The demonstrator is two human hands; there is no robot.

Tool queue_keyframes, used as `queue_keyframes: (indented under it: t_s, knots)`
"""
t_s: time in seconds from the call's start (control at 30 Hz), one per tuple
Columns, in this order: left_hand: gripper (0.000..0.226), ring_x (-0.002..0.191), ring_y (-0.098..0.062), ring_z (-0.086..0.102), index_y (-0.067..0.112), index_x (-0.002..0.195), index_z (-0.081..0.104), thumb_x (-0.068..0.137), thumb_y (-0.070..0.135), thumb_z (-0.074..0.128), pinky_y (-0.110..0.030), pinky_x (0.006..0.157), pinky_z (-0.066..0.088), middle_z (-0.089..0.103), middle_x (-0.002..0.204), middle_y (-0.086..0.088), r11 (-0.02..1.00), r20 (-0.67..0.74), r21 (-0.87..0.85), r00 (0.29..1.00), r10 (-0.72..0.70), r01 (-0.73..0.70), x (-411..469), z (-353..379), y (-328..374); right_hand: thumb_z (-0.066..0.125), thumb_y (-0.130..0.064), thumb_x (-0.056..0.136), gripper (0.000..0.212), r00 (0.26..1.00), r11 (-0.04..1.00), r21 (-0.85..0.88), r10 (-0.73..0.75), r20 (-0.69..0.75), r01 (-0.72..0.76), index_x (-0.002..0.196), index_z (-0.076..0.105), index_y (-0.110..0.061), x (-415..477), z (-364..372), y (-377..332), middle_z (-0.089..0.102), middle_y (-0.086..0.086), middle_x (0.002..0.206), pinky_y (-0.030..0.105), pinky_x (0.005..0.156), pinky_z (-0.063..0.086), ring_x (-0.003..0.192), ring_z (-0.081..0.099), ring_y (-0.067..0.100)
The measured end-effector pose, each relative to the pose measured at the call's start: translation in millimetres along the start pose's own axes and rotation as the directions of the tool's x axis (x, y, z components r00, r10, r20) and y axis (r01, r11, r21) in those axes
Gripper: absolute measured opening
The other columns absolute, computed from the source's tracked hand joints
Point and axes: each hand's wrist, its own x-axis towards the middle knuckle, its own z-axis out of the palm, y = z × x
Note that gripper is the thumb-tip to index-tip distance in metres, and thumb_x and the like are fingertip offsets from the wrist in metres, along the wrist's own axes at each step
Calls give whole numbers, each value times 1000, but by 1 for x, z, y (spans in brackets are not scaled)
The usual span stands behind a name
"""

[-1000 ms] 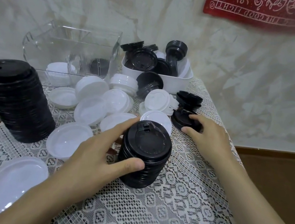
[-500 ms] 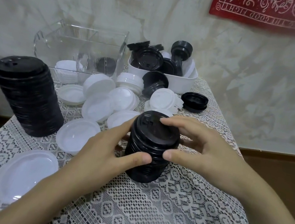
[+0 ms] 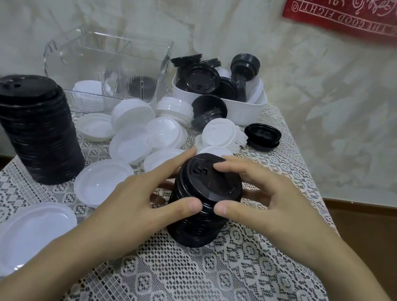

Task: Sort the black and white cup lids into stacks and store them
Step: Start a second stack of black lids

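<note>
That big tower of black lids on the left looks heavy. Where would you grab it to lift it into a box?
Probably low on the sides of the tall black stack, one hand from each side, fingers wrapped near the base. It is only loose lids nested upright, so a grip near the top would likely lift off just the upper ones. Its left and right sides look free to reach.

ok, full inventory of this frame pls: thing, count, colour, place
tall lid stack: 1, black, table left
short lid stack: 1, black, centre, between both hands
loose lids: many, white, scattered mid-table and front left
small nested lids: 1 pile, black, right, in front of the tub
tub: 1, white, back right, filled with mixed black and white lids
clear bin: 1, transparent, back left, a few lids inside
lace tablecloth: 1, white, covers table
banner: 1, red, wall top right
left hand: gripping short stack's left side
right hand: on its top and right side
</note>
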Motion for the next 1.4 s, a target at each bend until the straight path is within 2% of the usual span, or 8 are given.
queue_keyframes:
  t_s: [0.17, 0.5, 0.73, 0.93, 1.07, 1.17, 1.27, 1.4]
  knots:
    - [79, 129, 9, 54, 65, 145, 37, 73, 77, 67, -38, 107, 49, 60, 136, 33, 1000, 17, -18, 1000, 6, -5, 0, -2, -1, 80, -44, 72, 53, 1000, 1000, -7, 1, 8, -1, 124, 68, -44, 0, 1, 2, 59, -35, 133, 24, 106, 46, 126, 55, -10]
    - [84, 125, 14, 53, 61, 148, 36, 71, 79, 64, -37, 106, 51, 60, 133, 37, 995, 34, 98, 999, 26, -29, 1, -5, -5, 86, -39, 77, 52, 999, 999, -34, 30, 35, -29, 125, 66, -45, 4, 2, 5, 59, -26, 138, 40, 107, 49, 129, 56, 0]
    - [85, 124, 13, 54, 64, 148, 34, 71, 87, 59, -33, 104, 52, 57, 136, 37, 993, 16, 106, 999, 50, -51, 2, -6, -1, 85, -35, 71, 72, 997, 995, 74, 71, 28, -72, 135, 55, -47, 2, 2, 5, 60, -37, 132, 18, 100, 50, 128, 51, -16]
    - [80, 126, 8, 56, 55, 147, 45, 73, 69, 71, -34, 102, 53, 62, 135, 31, 998, 30, -27, 998, 58, -57, 9, -3, 1, 91, -38, 72, 84, 995, 987, 123, 95, 38, -99, 146, 52, -40, 5, 5, 9, 60, -30, 139, 35, 113, 45, 134, 51, -8]
    - [75, 127, 2, 59, 52, 146, 48, 76, 63, 72, -33, 101, 52, 64, 134, 26, 996, 32, -60, 997, 75, -73, 9, 0, -4, 88, -22, 77, 77, 988, 963, 241, 91, 122, -119, 143, 53, -39, 5, -3, 16, 60, -27, 140, 27, 110, 47, 134, 53, -4]
    - [78, 125, 3, 59, 56, 146, 45, 74, 70, 71, -36, 103, 52, 63, 136, 27, 997, 26, -53, 998, 53, -51, 9, 1, -7, 77, -20, 87, 65, 984, 942, 311, 79, 162, -127, 147, 53, -31, 5, -8, 14, 61, -19, 143, 31, 112, 44, 134, 56, 3]
    - [74, 128, 5, 56, 60, 145, 42, 76, 71, 67, -39, 105, 51, 60, 138, 29, 997, 34, -62, 998, 54, -52, 7, 2, -7, 62, -15, 96, 41, 987, 923, 353, 130, 90, -154, 136, 64, -22, 13, -11, 16, 72, -8, 131, 30, 101, 56, 122, 67, 12]
    - [73, 135, 12, 45, 63, 147, 36, 79, 74, 62, -44, 113, 46, 51, 144, 37, 996, 40, -70, 998, 52, -49, 4, 5, -6, 64, -13, 100, 22, 942, 971, 93, 235, -238, -219, 114, 76, -25, 43, -23, 49, 79, -9, 105, 42, 96, 60, 103, 74, 22]
